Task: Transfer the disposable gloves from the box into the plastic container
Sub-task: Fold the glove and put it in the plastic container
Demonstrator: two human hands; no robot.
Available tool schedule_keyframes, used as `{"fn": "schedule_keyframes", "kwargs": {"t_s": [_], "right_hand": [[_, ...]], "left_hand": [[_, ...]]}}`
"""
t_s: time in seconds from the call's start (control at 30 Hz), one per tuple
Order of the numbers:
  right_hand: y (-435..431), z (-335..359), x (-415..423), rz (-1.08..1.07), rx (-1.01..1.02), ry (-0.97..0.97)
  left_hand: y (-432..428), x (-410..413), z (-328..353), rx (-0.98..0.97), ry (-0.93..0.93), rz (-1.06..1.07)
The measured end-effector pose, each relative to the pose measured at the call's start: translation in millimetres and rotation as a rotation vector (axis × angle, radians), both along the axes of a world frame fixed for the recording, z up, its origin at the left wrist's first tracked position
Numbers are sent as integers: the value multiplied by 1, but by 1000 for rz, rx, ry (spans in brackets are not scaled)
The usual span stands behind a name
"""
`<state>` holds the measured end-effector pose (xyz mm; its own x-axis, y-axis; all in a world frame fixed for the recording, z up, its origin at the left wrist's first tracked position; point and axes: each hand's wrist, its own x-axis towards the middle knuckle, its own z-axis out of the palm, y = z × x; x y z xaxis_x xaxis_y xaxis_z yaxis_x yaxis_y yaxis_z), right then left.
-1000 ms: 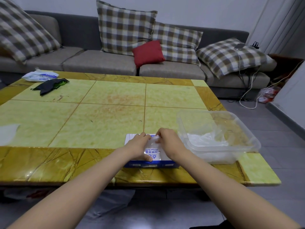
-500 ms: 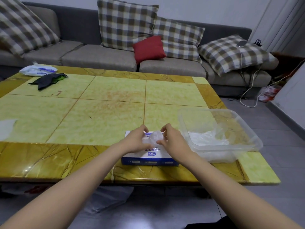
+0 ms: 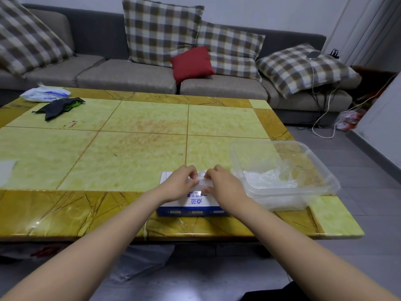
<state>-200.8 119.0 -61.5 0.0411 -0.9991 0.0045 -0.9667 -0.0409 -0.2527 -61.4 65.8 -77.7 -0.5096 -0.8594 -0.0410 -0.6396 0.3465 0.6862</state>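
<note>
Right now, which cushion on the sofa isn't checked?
The small red cushion in the middle of the sofa: it is plain, the other cushions are brown-and-white checked.

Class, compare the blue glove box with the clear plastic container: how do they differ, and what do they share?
The box is opaque, blue and white; the container is see-through. The box is smaller and flatter than the container. The left hand and right hand pinch a glove over the box; neither reaches into the container. Both are rectangular and sit on the table.

box [image 3: 191, 203] on table [image 3: 130, 157] near edge | container [image 3: 282, 177] just right | sofa [image 3: 152, 72] behind
</note>
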Motion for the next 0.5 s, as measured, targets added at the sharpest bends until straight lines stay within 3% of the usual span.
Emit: {"fn": "schedule_keyframes", "kwargs": {"t_s": [0.13,0.3,0.5], "right_hand": [[-2,-1,-2,-24,-47,-5],[4,9,-4,-3,-119,-26],[5,29,-16,-35,-175,-31]], "left_hand": [[7,1,0,41,99,2],[5,-4,-6,-18,-140,-81],[1,-8,-11,18,-238,-59]]}}
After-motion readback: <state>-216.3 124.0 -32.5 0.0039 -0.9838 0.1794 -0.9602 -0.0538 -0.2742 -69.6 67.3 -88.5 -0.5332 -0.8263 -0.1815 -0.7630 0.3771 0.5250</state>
